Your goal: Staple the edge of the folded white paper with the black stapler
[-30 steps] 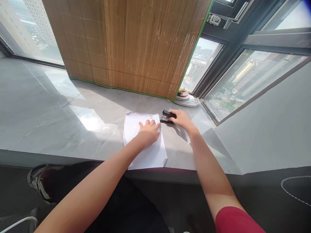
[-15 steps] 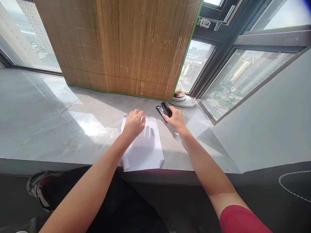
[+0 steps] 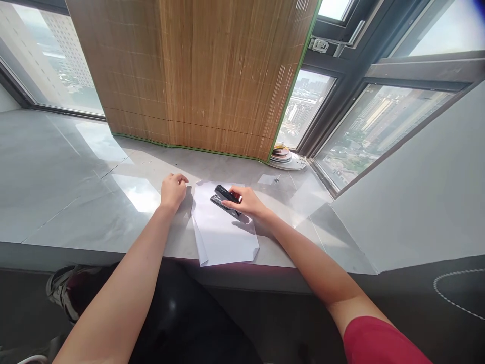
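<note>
In my right hand (image 3: 246,201) is a black stapler (image 3: 223,194), gripped near its rear end with the thumb on the near side. Its jaws are apart, and it is over the upper right part of the white paper sheets (image 3: 223,240). The sheets lie on the grey ledge, with bent corners and a fold along the left edge. My left hand (image 3: 173,193) is just left of the paper, apart from it. Its fingers are loosely bent and hold nothing visible.
A bamboo mat (image 3: 197,76) with green edging stands upright behind the ledge (image 3: 83,202). Stacked plates (image 3: 286,161) sit in the window corner. A small pale piece with a tiny dark item (image 3: 276,179) lies right of the paper. The ledge's front edge is close to me.
My right hand has carried the stapler left, from beside the paper to above it. My left hand has moved left off the paper. The paper has shifted slightly.
</note>
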